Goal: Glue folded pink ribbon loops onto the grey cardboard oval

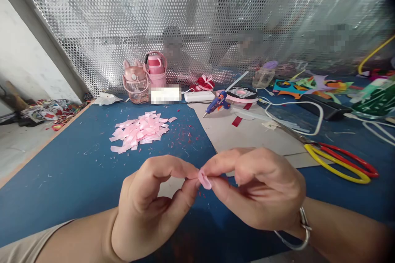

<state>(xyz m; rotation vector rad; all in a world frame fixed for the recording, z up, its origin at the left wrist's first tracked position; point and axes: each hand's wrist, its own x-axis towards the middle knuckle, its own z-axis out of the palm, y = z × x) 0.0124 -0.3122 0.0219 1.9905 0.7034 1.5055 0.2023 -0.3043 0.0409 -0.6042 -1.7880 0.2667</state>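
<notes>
A small piece of pink ribbon (205, 180), bent into a loop, is held above the table's near middle. My left hand (157, 197) pinches its left end between thumb and forefinger. On the other side, my right hand (259, 185) grips the ribbon between thumb and fingertips, with a silver bracelet on the wrist. The two sets of fingertips nearly meet at the ribbon. Beyond my left hand lies a loose pile of cut pink ribbon pieces (140, 130) on the blue tabletop (77, 164).
A blue glue gun (217, 104) rests on grey cardboard (222, 131). Scissors with red and yellow handles (339, 162) lie at right, near white cables (321, 117). Pink bottles (156, 70) stand along the perforated metal screen (197, 8). Colourful scraps (311, 86) sit back right.
</notes>
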